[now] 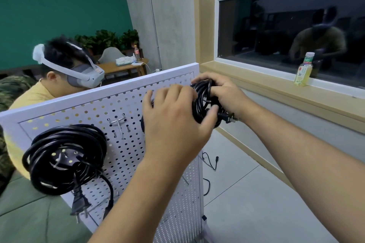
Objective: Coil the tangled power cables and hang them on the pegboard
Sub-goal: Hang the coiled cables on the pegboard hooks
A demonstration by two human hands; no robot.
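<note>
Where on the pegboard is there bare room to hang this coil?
Free: the strip of pegboard between the hung coil and your left hand, around the empty hook; also the lower panel under your left forearm. Crowded: the left side, filled by the hung coil and its plugs, and the top right, where your right hand helps grip the held coil.

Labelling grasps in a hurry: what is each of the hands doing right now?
Left hand: holds the coiled black cable, thumb curled across it.
Right hand: grips the same coil from the far side.

Office lounge: sofa (29, 213), coffee table (122, 67).
</note>
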